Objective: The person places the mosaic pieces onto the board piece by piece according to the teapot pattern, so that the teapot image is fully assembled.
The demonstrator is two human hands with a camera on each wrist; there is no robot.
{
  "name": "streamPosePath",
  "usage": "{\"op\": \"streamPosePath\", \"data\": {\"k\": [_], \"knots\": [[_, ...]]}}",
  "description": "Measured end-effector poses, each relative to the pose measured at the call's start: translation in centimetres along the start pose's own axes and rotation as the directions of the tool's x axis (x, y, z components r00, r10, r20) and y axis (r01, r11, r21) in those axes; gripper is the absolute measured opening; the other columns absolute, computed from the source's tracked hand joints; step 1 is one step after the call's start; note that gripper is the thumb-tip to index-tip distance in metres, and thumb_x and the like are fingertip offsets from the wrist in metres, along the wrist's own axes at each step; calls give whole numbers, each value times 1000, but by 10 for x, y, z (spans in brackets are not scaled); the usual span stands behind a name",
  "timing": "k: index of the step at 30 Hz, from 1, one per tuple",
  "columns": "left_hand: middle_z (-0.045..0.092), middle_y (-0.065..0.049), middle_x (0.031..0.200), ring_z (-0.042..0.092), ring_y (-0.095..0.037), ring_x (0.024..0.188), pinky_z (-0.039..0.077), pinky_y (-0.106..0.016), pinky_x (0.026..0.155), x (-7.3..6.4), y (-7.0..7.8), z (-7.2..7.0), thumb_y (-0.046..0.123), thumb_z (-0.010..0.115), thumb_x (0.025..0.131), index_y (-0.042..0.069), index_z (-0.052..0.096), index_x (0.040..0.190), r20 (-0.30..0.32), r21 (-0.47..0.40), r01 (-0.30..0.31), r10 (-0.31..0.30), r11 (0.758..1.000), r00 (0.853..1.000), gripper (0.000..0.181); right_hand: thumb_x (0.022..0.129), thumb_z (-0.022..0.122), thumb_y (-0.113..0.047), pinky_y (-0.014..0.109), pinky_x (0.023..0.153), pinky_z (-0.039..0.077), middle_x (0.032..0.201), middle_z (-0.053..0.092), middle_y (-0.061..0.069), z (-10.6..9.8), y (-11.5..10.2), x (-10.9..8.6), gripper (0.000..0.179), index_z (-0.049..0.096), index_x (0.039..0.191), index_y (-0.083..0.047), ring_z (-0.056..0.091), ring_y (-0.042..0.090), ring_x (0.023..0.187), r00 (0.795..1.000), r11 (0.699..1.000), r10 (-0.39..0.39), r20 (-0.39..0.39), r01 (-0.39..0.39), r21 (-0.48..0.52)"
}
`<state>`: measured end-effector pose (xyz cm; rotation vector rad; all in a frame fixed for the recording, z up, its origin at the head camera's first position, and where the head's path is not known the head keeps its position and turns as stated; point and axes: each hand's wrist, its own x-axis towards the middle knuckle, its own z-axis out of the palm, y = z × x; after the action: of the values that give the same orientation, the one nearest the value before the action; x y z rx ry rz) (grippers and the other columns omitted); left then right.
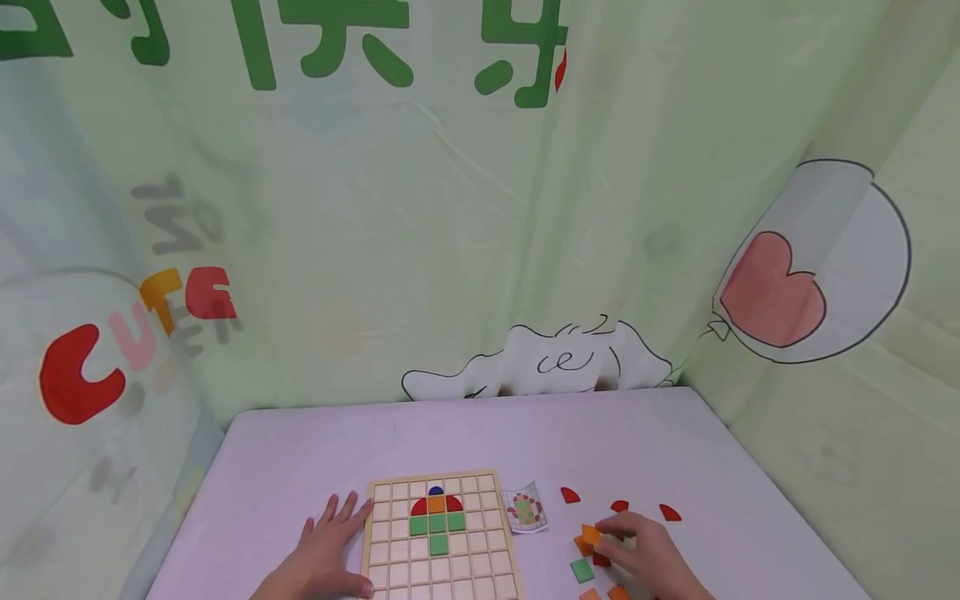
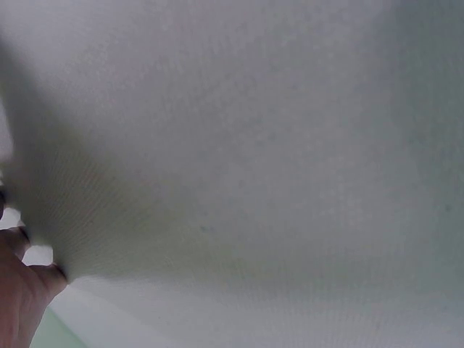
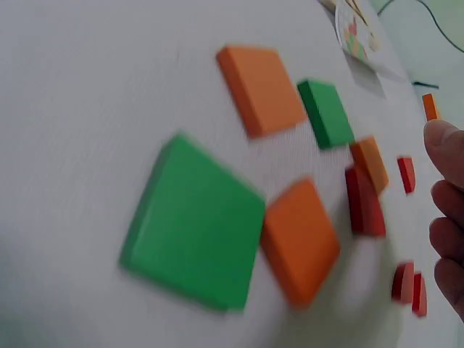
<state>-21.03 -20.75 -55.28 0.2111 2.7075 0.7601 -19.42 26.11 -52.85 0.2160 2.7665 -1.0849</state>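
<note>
My right hand pinches an orange square tile above the loose pieces; the same tile stands up from its fingertips in the right wrist view. My left hand, fingers spread, rests along the left edge of a wooden grid board. Set in the board are a blue piece, an orange square between two red quarter-round pieces, a row of green squares and one lower green square. The left wrist view holds mostly pale cloth, with fingers at its left edge.
A pattern card lies just right of the board. Red quarter-round pieces are scattered beyond the right hand. Green squares and orange squares lie near it. Printed curtains hang behind the table.
</note>
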Motion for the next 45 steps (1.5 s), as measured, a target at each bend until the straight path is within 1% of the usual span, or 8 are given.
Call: {"op": "streamPosePath", "data": {"k": [4,9,14,19,25,30,39,45], "knots": [[27,-25,166,11,-54,154,8,-81,114,2,-3,1,58,95,50,9,41,156,5,-7,-1,1,1000,1000,128,82,85,-14,40,83,62,99,73,-2,11,-19,1,24,78,105,-8,64,16,93,997,997,-71,10,71,1],[27,-26,166,10,-54,154,7,-81,114,3,-3,0,57,95,50,10,41,156,6,-10,-2,2,1000,1000,128,83,85,-14,36,80,63,99,73,-1,25,-40,4,21,79,102,-9,64,14,90,982,982,-186,38,186,9],[26,-27,166,10,-55,154,6,-81,114,3,-3,-1,59,94,50,10,40,157,15,-8,-2,2,1000,1000,129,84,84,-16,43,87,61,99,74,-3,39,-57,10,22,80,104,-10,65,16,93,948,954,-300,105,300,18],[27,-27,166,11,-56,153,8,-82,114,3,-3,-1,59,94,52,10,40,157,19,11,-3,3,1000,1000,128,83,85,-17,45,87,60,100,74,-2,52,-75,13,25,80,106,-9,67,21,94,915,928,-372,156,369,50],[27,-28,165,11,-57,153,8,-82,113,4,-6,0,57,95,52,9,40,157,8,1,-25,25,1000,1000,127,85,83,-20,43,87,60,101,74,-3,67,-94,14,24,80,107,-10,65,20,96,890,912,-410,200,405,67],[28,-27,165,10,-56,153,8,-83,112,6,-13,6,66,92,48,11,41,156,-10,-12,-31,31,999,999,132,87,82,-20,41,88,60,100,73,-5,76,-105,14,22,80,107,-10,65,18,94,875,908,-419,243,407,102],[29,-26,165,11,-55,154,9,-81,114,1,-1,1,52,97,52,9,42,156,6,-3,6,-6,1000,1000,125,87,81,-19,29,82,59,98,75,-4,92,-117,14,19,80,103,-9,67,13,91,831,864,-503,239,494,99],[30,-26,165,12,-55,154,11,-81,114,0,1,1,49,97,53,10,42,156,-4,21,-1,1,1000,1000,123,87,82,-22,26,81,56,98,74,-6,103,-124,16,18,81,102,-12,65,10,92,832,869,-492,257,486,90]]}}
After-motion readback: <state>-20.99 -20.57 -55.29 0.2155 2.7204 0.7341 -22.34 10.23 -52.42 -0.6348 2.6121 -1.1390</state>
